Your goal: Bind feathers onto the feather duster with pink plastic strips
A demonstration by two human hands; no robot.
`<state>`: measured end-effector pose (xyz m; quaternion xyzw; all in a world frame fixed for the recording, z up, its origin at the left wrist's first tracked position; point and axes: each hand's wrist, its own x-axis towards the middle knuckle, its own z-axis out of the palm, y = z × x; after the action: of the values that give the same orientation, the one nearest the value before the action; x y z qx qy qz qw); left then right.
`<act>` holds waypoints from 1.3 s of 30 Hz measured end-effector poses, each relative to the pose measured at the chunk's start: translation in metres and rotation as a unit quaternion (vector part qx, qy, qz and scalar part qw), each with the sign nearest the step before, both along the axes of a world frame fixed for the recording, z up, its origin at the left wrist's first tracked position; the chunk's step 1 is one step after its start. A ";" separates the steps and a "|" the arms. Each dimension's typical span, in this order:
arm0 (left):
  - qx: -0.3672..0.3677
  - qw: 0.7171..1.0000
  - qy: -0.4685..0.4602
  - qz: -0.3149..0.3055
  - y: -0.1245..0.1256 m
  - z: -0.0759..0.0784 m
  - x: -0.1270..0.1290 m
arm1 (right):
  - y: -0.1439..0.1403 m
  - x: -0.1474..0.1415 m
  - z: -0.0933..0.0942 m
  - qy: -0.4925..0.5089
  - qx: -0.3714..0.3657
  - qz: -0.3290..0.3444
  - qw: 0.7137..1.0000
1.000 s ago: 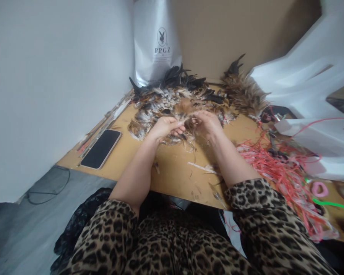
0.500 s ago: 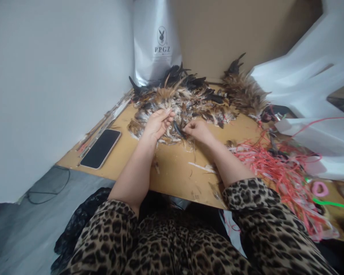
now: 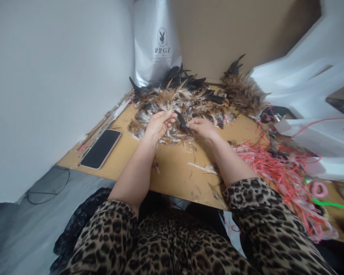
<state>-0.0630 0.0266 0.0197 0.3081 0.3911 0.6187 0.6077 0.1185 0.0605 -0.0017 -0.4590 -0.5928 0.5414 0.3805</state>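
Observation:
My right hand [image 3: 201,128] pinches a dark feather [image 3: 181,120] by its lower end. The feather slants up and left towards my left hand [image 3: 162,123], whose thumb and fingers are closed together. A small fan of brown feathers [image 3: 168,95] rises from the fingertips of that left hand, which appears to hold it by the pale base. Both hands are just in front of a heap of loose brown, white and black feathers [image 3: 145,110], and partly hide it.
A phone [image 3: 101,149] lies left on the table [image 3: 174,172]. A silver bag [image 3: 157,57] stands behind the heap. Brown feathers [image 3: 243,89] lean at the back right. Tangled red strings [image 3: 278,168] and white bags [image 3: 298,84] occupy the right side, near a pink ring [image 3: 320,189].
My right hand has moved slightly up and right with the dark feather, which now shows more of its broad side. My left hand has barely shifted; the brown fan by its fingertips looks more spread.

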 end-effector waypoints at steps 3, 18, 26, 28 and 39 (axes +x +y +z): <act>-0.009 0.999 -0.007 -0.034 0.001 -0.004 0.001 | 0.000 -0.001 0.004 0.143 -0.080 -0.008 0.986; -0.112 0.963 -0.119 -0.212 -0.010 -0.011 0.026 | -0.011 -0.014 0.007 0.315 -0.108 -0.002 0.943; -0.004 0.995 -0.026 -0.092 -0.004 -0.012 0.025 | -0.010 -0.015 0.009 0.257 -0.164 -0.054 0.951; 0.032 0.998 0.025 -0.052 -0.003 -0.012 0.023 | -0.010 -0.016 0.010 0.237 -0.176 -0.066 0.953; 0.068 0.978 0.189 -0.057 -0.011 -0.004 0.030 | -0.012 -0.017 0.010 0.226 -0.161 -0.045 0.960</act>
<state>-0.0333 0.0151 0.0153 0.4817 0.4376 0.5391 0.5346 0.1011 0.0488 0.0083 -0.4060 -0.3752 0.7016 0.4497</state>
